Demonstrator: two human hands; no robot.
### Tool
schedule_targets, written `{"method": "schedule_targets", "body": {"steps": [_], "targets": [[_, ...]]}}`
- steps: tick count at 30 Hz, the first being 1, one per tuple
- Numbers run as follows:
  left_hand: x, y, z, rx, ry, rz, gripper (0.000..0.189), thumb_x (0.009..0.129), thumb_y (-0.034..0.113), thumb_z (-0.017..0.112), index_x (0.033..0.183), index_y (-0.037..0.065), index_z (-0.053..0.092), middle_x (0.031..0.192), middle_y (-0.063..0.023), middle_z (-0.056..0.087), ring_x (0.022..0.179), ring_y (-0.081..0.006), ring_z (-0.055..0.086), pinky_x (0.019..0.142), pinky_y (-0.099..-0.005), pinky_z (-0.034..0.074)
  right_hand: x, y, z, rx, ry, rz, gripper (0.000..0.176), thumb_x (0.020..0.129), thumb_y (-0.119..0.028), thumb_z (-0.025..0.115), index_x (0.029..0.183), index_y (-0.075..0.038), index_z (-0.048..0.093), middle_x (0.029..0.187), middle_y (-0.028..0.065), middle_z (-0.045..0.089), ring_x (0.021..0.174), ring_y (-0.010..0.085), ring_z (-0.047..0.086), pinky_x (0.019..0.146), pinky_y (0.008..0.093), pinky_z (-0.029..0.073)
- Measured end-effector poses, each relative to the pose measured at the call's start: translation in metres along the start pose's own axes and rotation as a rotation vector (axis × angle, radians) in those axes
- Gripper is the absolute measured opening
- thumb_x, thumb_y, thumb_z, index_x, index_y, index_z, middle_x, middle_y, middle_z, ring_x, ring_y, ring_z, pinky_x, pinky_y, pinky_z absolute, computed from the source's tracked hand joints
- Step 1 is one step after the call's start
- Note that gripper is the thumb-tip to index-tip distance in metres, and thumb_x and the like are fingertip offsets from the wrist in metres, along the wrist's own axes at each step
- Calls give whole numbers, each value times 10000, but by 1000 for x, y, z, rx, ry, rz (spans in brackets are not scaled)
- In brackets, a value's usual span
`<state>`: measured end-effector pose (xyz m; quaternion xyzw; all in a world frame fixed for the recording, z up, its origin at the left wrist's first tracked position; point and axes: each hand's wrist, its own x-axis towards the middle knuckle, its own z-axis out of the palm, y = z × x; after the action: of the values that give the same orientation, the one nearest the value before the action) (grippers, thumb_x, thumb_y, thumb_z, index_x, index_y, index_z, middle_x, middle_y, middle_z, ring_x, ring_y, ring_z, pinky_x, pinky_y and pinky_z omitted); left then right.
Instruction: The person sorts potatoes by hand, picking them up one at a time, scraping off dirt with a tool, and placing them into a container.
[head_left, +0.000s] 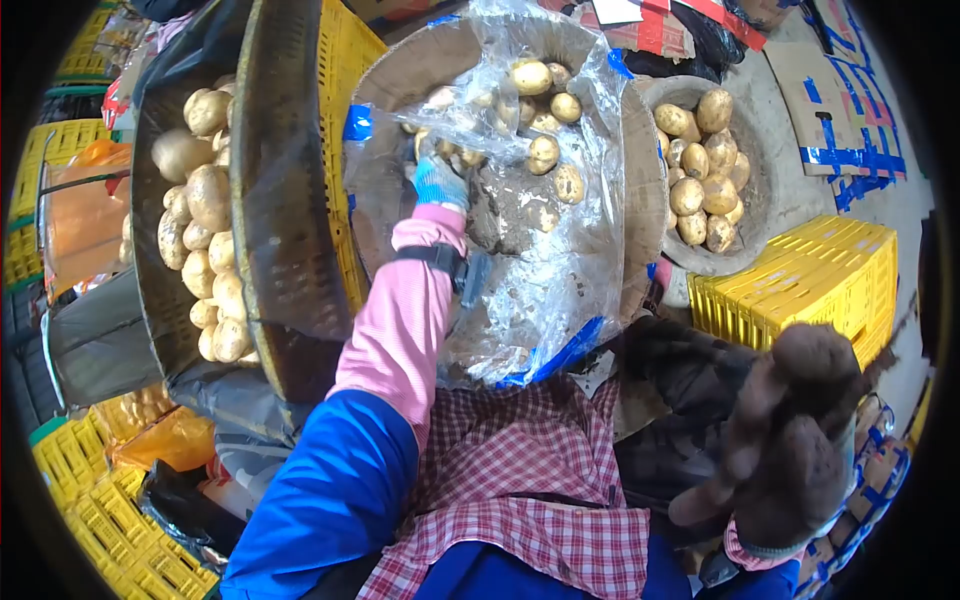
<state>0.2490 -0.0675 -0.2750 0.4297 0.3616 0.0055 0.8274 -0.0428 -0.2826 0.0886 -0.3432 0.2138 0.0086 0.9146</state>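
Left grip point(438, 183), in a blue glove, reaches into the middle basket point(385, 90) and lies among its potatoes point(545, 150) under a fold of the plastic point(560, 290); its fingertips are hidden there, so I cannot tell whether they are apart or clamped on a potato. Right grip point(790, 450), in a dark, soiled glove, hangs low at the right with fingers spread apart and nothing in it (blurred, close to the camera). Left basket point(275, 200) stands just beside the middle one, heaped with more of them. Right basket point(765, 190), smaller, holds others, and a yellow crate point(800, 275) sits just below it. A checked apron point(520, 490) fills the foreground, and a black strap point(435, 255) circles the pink sleeve point(400, 320)
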Motion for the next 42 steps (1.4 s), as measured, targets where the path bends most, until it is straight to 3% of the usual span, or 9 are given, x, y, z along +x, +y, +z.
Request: {"method": "schedule_targets", "body": {"steps": [3,6,9,12,15,20,26,31,42], "targets": [[-45,10,-12,-163,-196,-223,223,825,281,660,946,165,512,776,-22,531,562,-128,480,418,-231,359,16,4,9,-227,19,-22,541,895,-83,564,1352,88,332,1026,217,558,656,222,647,561,386,621],[-121,34,-10,-382,-395,-510,309,818,317,657,1017,105,551,789,-54,554,564,-153,494,436,-235,382,21,10,28,-463,119,78,591,798,-172,651,1298,67,448,946,114,625,570,92,564,413,194,432],[-184,62,-25,-507,-899,-677,493,808,350,676,1164,37,540,909,-116,595,716,-203,575,573,-310,493,25,15,24,-549,-68,55,477,855,-94,609,1295,29,471,945,99,596,684,87,552,588,213,470],[-247,100,-21,-312,-924,-428,647,758,249,686,1325,49,447,1072,-203,553,808,-241,566,668,-298,480,45,33,0,-1111,-152,-303,540,873,-155,657,1358,-34,453,876,-11,564,636,35,506,535,188,422],[-318,154,-14,34,-1092,87,874,603,55,740,1403,91,390,1317,-131,500,1146,-311,557,839,-330,526,22,39,24,-467,-159,-29,508,909,-220,652,1350,-74,447,853,24,616,594,61,553,497,176,452],[-322,185,-30,631,-1151,841,969,572,155,889,1395,51,389,1352,-115,480,1239,-237,497,1017,-340,443,9,60,29,-399,-338,-55,416,933,-219,633,1280,-49,479,826,38,622,594,78,597,487,194,502],[-343,213,-53,647,-1167,744,930,618,175,896,1387,24,396,1352,-114,492,1262,-212,474,1069,-357,387,7,85,29,-381,-371,-75,386,980,-316,553,1234,-30,504,787,78,639,555,113,609,500,209,505],[-349,214,-71,533,-1086,561,898,641,192,893,1384,18,419,1360,-108,484,1266,-203,467,1063,-347,388,25,108,11,96,-626,353,429,1006,-343,444,1272,-10,491,901,212,670,703,297,688,573,336,585],[-318,218,-93,720,-997,1037,815,659,208,837,1376,53,481,1374,-152,480,1295,-295,449,1097,-386,336,30,131,44,61,-463,299,448,1007,-288,451,1376,-36,416,1096,190,629,820,312,679,610,395,595]]}}
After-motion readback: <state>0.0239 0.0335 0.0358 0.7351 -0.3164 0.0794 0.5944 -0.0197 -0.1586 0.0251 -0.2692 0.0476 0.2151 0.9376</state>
